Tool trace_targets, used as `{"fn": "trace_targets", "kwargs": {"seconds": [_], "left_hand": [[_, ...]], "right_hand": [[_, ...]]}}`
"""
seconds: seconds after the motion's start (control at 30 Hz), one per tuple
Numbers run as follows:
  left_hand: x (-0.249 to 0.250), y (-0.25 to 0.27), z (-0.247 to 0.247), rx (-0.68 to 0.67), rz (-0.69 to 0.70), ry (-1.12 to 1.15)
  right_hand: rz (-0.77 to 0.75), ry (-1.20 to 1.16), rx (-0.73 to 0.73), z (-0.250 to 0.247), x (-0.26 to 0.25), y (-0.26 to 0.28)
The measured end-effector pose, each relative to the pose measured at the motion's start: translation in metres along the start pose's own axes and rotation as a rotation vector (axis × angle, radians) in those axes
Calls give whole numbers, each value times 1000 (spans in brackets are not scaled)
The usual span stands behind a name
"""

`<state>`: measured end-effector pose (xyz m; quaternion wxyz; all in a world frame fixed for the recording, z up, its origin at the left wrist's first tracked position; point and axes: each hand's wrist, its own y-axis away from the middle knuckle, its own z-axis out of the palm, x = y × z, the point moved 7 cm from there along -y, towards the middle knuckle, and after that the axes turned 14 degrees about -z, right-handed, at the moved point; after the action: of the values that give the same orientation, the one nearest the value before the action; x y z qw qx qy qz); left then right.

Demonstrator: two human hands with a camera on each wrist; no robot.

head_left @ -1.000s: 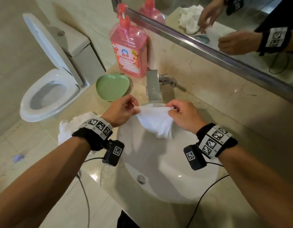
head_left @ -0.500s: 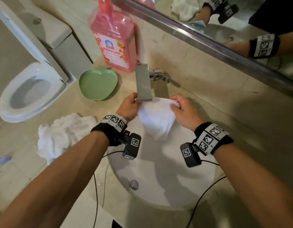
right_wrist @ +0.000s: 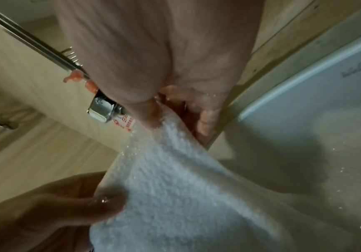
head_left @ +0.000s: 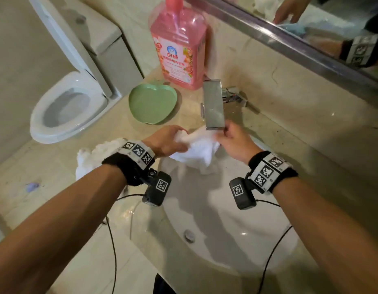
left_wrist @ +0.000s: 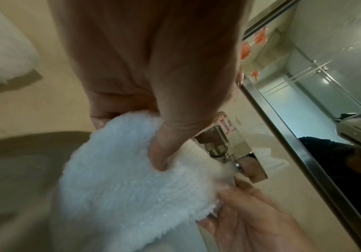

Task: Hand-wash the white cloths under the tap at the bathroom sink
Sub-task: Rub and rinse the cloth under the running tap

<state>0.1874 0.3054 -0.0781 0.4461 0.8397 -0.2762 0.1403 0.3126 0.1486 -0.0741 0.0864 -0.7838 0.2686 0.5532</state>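
Observation:
A white terry cloth [head_left: 197, 150] hangs between both hands just below the steel tap spout [head_left: 213, 105], over the white sink basin [head_left: 226, 225]. My left hand [head_left: 169, 141] pinches its left edge, thumb on top [left_wrist: 166, 150]. My right hand [head_left: 232, 139] pinches the right edge right under the spout's tip. The cloth [right_wrist: 175, 179] looks wet, with drops on it and on my right hand's fingers [right_wrist: 205, 119]. A second pile of white cloths [head_left: 94, 153] lies on the counter left of the basin, partly hidden by my left wrist.
A pink detergent bottle [head_left: 179, 49] stands behind a green apple-shaped dish [head_left: 153, 102] on the marble counter. A toilet [head_left: 67, 107] with raised lid is at the left. The mirror [head_left: 311, 24] runs along the back wall. Camera cables hang over the front edge.
Both hands have carried the cloth up and back until it sits right under the spout. They have drawn closer together, so the cloth is more bunched.

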Motion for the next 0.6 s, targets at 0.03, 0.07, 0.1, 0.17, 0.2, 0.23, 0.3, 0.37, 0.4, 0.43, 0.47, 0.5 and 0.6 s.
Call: {"fn": "trace_targets", "kwargs": {"seconds": [0.03,0.07,0.1,0.17,0.2,0.23,0.3,0.37,0.4,0.43,0.47,0.5,0.6], "left_hand": [[-1,0,-1,-5,-1,-29],[-1,0,0,-31,5,-8],[-1,1,0,-62,14,36],[0,3,1,-96,39,90],[0,4,1,-92,52,96],[0,3,1,-81,61,117],[-3,1,-1,-65,61,228],[-4,-1,-2,-79,77,347],[-3,-1,0,-92,91,383],[-2,-2,2,-102,109,402],[1,-3,5,-104,124,408],[3,-5,8,-97,127,409],[6,-18,10,19,26,318]], "right_hand": [[-8,40,-13,4,0,-2],[-5,73,-26,8,1,-3],[19,97,-34,11,4,-4],[68,98,-41,14,9,-4],[67,100,-43,15,9,-4],[62,106,-56,16,8,-4],[42,26,-92,18,7,-3],[44,-74,-151,17,8,1],[43,-67,-187,16,12,2],[50,11,-211,13,13,4],[37,86,-219,9,16,4],[30,139,-204,4,15,6],[33,127,-98,-11,17,13]]}}
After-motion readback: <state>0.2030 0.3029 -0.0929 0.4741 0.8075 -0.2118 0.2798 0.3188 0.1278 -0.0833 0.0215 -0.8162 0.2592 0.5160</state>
